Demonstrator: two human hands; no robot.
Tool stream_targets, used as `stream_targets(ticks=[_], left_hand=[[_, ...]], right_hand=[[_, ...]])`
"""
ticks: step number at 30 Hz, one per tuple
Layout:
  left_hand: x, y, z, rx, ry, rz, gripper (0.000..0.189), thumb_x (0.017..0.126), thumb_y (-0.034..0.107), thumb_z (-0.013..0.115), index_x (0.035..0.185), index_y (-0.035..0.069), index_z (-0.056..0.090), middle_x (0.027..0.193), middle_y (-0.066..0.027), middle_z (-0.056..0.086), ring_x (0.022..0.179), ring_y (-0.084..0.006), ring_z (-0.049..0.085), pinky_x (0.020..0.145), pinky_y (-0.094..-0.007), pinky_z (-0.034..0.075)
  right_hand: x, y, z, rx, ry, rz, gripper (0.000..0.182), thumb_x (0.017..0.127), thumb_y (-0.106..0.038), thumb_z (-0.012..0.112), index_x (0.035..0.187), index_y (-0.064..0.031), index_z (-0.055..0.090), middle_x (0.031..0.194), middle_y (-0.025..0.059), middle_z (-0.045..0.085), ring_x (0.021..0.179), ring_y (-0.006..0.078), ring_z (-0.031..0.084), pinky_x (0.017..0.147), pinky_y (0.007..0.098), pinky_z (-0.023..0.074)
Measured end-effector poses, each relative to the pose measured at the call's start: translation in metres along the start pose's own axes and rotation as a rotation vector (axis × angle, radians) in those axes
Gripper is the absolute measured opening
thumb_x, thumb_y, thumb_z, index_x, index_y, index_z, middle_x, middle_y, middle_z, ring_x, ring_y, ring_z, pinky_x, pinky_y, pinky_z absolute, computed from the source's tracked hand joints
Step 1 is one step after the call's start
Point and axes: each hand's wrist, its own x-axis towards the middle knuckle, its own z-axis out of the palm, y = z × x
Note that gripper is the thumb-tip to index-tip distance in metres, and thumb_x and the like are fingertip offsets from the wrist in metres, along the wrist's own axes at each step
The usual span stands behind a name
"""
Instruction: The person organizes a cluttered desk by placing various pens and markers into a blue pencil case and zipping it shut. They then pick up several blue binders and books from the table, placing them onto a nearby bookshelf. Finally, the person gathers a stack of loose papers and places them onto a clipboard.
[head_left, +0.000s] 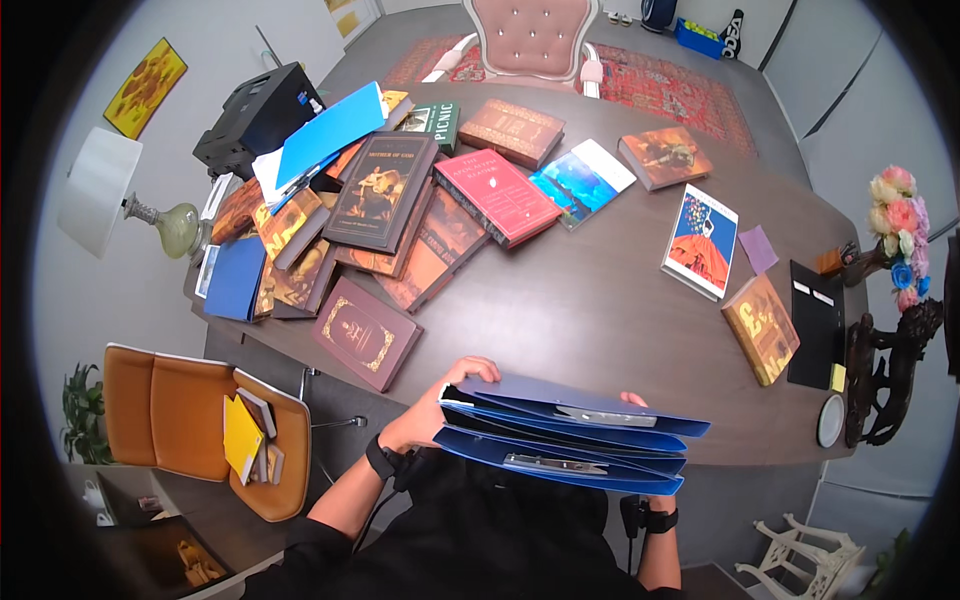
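Note:
A stack of blue clip folders (555, 442) is held up in front of my body, above the near edge of the dark wooden desk (600, 330). Their metal clips show between the slightly spread covers. My left hand (442, 401) grips the left end, its fingers over the top cover. At the far side, the fingertips of my right hand (634, 400) show behind the folders; the rest of that hand is hidden by them. A maroon hardcover book (367, 334) lies closest to my left hand, at the desk's edge.
Books pile up at the left, with a dark hardcover (382, 191) and a bright blue folder (330, 135) on top. A red book (496, 196) lies mid-desk. At right are a white-edged book (701, 244), a black desk pad (817, 322) and a flower vase (862, 266). An orange chair (277, 420) holds books.

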Motion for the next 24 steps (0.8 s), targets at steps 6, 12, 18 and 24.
stream_targets(ticks=[6, 12, 18, 24], left_hand=[[-0.017, -0.025, 0.01, -0.053, 0.091, -0.178, 0.078, 0.068, 0.025, 0.083, 0.13, 0.007, 0.041, 0.133, -0.0107, 0.044, 0.13, -0.0231, 0.04, 0.109, -0.0371, 0.031], [-0.02, -0.073, 0.012, -0.074, 0.019, -0.05, 0.072, 0.073, 0.029, 0.079, 0.131, 0.009, 0.042, 0.134, -0.0112, 0.045, 0.136, -0.026, 0.035, 0.112, -0.0401, 0.029], [-0.006, -0.063, 0.014, -0.049, 0.052, -0.089, 0.051, 0.072, 0.021, 0.079, 0.113, 0.005, 0.055, 0.118, -0.0124, 0.06, 0.114, -0.0246, 0.057, 0.099, -0.0358, 0.043], [0.006, -0.055, 0.031, 0.023, 0.041, 0.012, 0.039, 0.078, 0.02, 0.074, 0.108, 0.003, 0.055, 0.115, -0.0146, 0.061, 0.111, -0.0252, 0.059, 0.098, -0.0359, 0.044]], right_hand=[[-0.003, 0.017, -0.02, 0.042, -0.012, -0.044, 0.046, 0.094, -0.022, 0.06, 0.132, -0.0028, 0.043, 0.133, 0.0139, 0.047, 0.124, 0.0216, 0.046, 0.114, 0.0399, 0.0304], [0.011, 0.04, -0.037, -0.285, -0.093, -0.364, 0.042, 0.093, -0.021, 0.062, 0.126, -0.0039, 0.044, 0.127, 0.0137, 0.048, 0.121, 0.0223, 0.047, 0.115, 0.0426, 0.0277], [0.004, -0.001, -0.012, -0.528, -0.089, -0.409, 0.044, 0.09, -0.024, 0.068, 0.121, -0.0066, 0.042, 0.12, 0.0109, 0.049, 0.12, 0.0229, 0.047, 0.105, 0.0388, 0.0371], [-0.009, -0.011, -0.02, -0.328, -0.037, -0.362, 0.049, 0.086, -0.025, 0.072, 0.122, -0.0072, 0.043, 0.121, 0.0101, 0.05, 0.12, 0.0214, 0.045, 0.103, 0.0355, 0.0384]])
